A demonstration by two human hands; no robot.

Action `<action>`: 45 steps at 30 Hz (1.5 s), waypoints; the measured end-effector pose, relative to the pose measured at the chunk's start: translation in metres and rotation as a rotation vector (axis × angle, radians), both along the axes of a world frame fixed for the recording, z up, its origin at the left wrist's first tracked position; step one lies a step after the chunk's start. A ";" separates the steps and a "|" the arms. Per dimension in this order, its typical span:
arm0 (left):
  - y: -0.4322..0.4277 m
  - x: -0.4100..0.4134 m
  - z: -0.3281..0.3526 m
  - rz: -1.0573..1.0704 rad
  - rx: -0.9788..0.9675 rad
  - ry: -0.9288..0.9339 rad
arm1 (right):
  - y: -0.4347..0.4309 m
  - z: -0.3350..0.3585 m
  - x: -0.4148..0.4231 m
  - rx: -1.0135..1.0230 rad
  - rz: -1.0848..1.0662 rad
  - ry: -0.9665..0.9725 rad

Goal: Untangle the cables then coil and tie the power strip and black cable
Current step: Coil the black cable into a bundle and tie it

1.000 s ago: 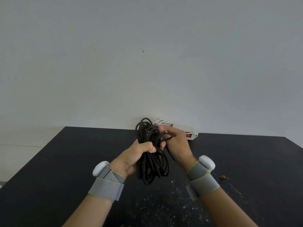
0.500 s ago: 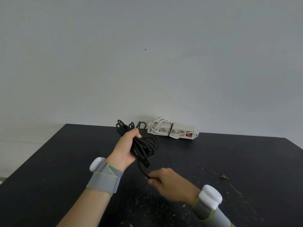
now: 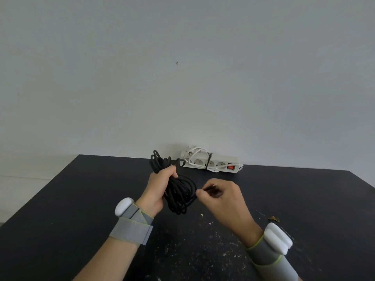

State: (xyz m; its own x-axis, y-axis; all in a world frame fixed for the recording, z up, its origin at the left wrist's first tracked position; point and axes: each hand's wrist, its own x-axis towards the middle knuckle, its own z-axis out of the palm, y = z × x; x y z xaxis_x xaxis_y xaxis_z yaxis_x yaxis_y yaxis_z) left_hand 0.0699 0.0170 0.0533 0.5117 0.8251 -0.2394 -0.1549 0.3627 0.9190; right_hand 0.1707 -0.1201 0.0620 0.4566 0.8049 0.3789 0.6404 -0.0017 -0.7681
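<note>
Centrally, our left hand (image 3: 160,187) grips the black cable (image 3: 180,194), a coil of many loops held above the dark table (image 3: 60,209), with fingers and thumb curled round the middle of the bundle. Loops stick out above the fist and hang below it. Our right hand (image 3: 223,197) is just beside the coil and pinches a short dark length of the same cable between thumb and forefinger, the other fingers curled. Both wrists carry grey bands with white pods.

At the far edge of the table, against the pale wall, lies the white power strip (image 3: 223,161). Its white cord (image 3: 194,154) is looped over it and bound by a thin black tie (image 3: 208,162), and a red switch (image 3: 230,167) sits near its right end. Any lettering on the casing is too small for us to read.
</note>
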 end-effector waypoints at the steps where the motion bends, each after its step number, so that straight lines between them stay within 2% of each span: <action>1: -0.002 0.000 0.000 -0.016 -0.018 -0.019 | 0.002 0.000 0.000 0.045 -0.029 0.039; 4: -0.008 0.003 0.003 -0.126 -0.061 -0.101 | 0.013 -0.004 -0.002 0.152 -0.109 0.125; 9: -0.026 0.007 0.005 -0.218 0.118 -0.115 | 0.025 -0.009 0.001 0.213 -0.167 0.131; 12: -0.035 0.011 0.006 -0.223 0.188 -0.133 | 0.024 -0.010 0.005 0.245 -0.194 0.205; 15: -0.041 0.016 0.005 -0.181 0.162 -0.159 | 0.021 -0.013 0.005 0.329 -0.278 0.273; 18: -0.046 0.017 0.003 -0.122 0.123 -0.170 | 0.020 -0.020 0.000 0.355 -0.327 0.186; 21: -0.047 0.017 0.003 -0.083 0.033 -0.205 | 0.017 -0.025 -0.004 0.258 -0.167 0.079; 23: -0.044 0.016 0.003 -0.117 -0.062 -0.248 | 0.015 -0.027 -0.003 0.104 -0.009 0.027; 25: -0.041 0.014 0.003 -0.180 -0.147 -0.244 | 0.016 -0.028 -0.001 -0.082 0.019 -0.068; 30: -0.039 0.011 0.001 -0.350 -0.299 -0.289 | 0.017 -0.027 0.015 -0.312 0.025 0.117; 34: -0.044 0.016 -0.005 -0.351 -0.189 -0.210 | 0.015 -0.025 0.023 -0.359 0.116 0.154; 38: -0.051 0.024 -0.013 -0.229 -0.124 -0.235 | 0.011 -0.029 0.029 -0.383 0.161 0.213; 45: -0.051 0.030 -0.028 -0.033 -0.004 -0.163 | 0.013 -0.043 0.023 -0.412 0.308 0.376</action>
